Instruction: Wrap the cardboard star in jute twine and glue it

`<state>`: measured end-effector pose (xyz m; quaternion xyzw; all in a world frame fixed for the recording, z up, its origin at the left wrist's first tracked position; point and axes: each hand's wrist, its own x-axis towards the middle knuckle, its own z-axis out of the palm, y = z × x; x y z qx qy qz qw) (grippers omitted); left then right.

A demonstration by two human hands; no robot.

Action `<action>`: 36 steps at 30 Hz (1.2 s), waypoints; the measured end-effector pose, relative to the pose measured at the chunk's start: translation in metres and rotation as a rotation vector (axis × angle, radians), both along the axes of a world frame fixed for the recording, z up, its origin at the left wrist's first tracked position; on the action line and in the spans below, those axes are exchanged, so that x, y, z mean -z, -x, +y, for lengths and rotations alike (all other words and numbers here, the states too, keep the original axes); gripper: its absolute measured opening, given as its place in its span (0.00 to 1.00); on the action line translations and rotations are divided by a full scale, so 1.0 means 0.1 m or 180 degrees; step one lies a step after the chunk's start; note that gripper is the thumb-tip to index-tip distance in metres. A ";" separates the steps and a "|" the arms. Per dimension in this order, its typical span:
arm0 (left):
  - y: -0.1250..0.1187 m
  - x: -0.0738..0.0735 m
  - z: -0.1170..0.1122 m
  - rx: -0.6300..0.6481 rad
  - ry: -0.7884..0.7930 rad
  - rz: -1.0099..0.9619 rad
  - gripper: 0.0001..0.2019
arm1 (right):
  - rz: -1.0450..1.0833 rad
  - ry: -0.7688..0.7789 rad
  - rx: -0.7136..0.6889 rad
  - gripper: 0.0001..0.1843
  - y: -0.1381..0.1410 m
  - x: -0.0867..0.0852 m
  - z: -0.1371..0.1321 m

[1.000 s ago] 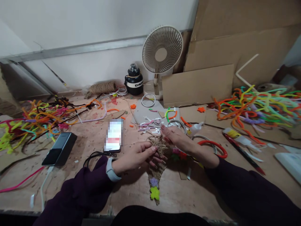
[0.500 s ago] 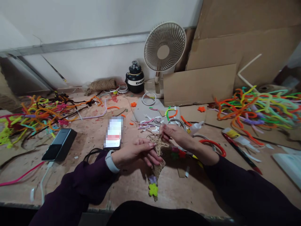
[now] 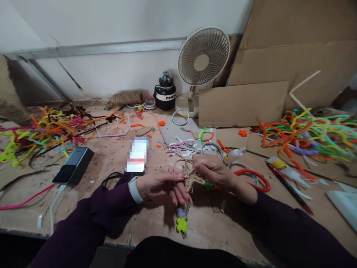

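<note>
Between my hands is a star wound from jute twine [image 3: 193, 180], raised a little above the table. My left hand [image 3: 167, 180] pinches its left side between thumb and fingers, the other fingers curled beneath. My right hand [image 3: 209, 167] is closed at the star's upper right; whether it grips the star or a strand of twine is hidden by the fingers. Under the star lies a twine-wrapped piece, partly covered, with a yellow-green fuzzy flower [image 3: 182, 225] and a purple flower [image 3: 182, 212] at its near end. A green flower [image 3: 208, 186] shows below my right hand.
Left of my hands lie a phone [image 3: 137, 154] and a power bank [image 3: 73, 165] with a cable. Pipe cleaners heap at left [image 3: 69, 123] and right [image 3: 312, 137]. A fan [image 3: 201, 62], bottle [image 3: 165, 93], twine roll [image 3: 126, 98] and cardboard [image 3: 242, 104] stand behind. A glue bottle [image 3: 235, 153] lies near my right hand.
My right hand has turned and closed more, moving slightly right and down. The star has shifted a little right and lower with my left hand. The whole view has drifted slightly.
</note>
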<state>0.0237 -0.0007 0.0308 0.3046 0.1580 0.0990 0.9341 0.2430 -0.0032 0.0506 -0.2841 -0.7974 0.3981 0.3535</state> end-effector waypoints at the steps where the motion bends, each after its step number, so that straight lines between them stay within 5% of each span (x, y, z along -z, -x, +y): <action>1: 0.00 0.00 0.00 0.0000 -0.0005 0.0003 0.19 | 0.0011 -0.0025 0.0001 0.29 0.00 0.00 0.00; 9: -0.01 0.01 0.03 -0.0218 -0.0240 0.0198 0.21 | 0.0022 0.0150 0.0693 0.28 -0.06 0.05 0.04; 14: -0.06 -0.04 0.01 -0.1180 -0.0647 0.0514 0.25 | -0.0021 -0.0278 0.1289 0.23 -0.09 0.13 0.08; 25: -0.06 -0.09 -0.02 -0.1220 -0.1136 0.0693 0.28 | -0.0510 -0.1139 0.0814 0.15 -0.05 0.18 0.11; 31: -0.08 -0.07 -0.02 -0.1331 -0.1425 0.0729 0.28 | -0.0375 -0.0821 0.0863 0.21 -0.03 0.16 0.10; 36: -0.12 -0.01 -0.04 -0.1292 -0.1527 0.0782 0.30 | -0.0224 0.0048 0.1083 0.26 0.03 0.09 0.04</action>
